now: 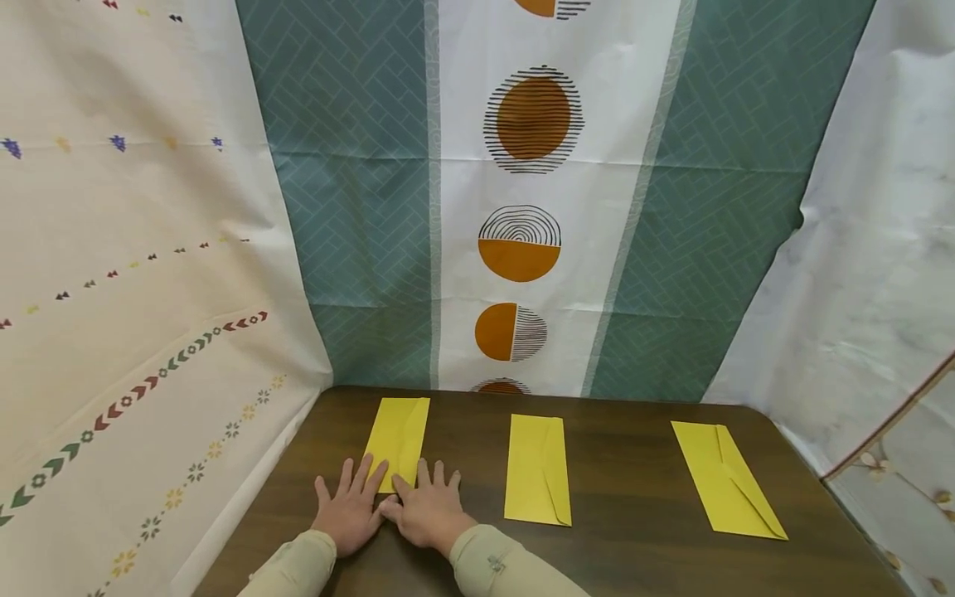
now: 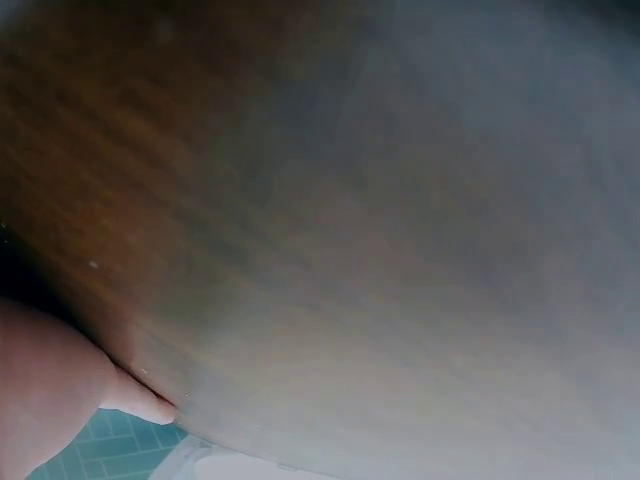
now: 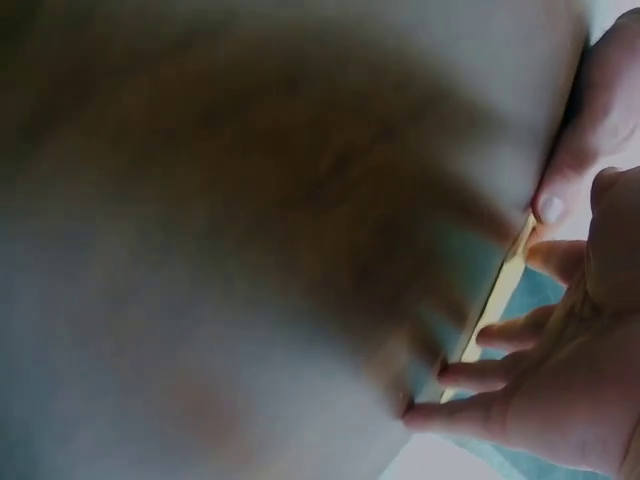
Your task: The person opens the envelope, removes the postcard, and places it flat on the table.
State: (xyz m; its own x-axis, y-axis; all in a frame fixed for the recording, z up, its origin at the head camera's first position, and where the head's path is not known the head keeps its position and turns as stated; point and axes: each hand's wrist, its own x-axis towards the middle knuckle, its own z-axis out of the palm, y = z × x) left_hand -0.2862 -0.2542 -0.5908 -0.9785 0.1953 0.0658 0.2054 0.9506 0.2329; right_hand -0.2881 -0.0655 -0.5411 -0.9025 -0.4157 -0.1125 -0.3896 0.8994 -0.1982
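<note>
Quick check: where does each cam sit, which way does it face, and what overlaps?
Head: on the head, looking forward and down at the table with three envelopes; both hands and sleeves show, left hand and right hand flat on the left envelope.
Left wrist: close over blurred tabletop; only part of the hand shows.
Right wrist: close to the tabletop, fingers at the envelope's yellow edge.
Shared: wood tabletop, left envelope.
</note>
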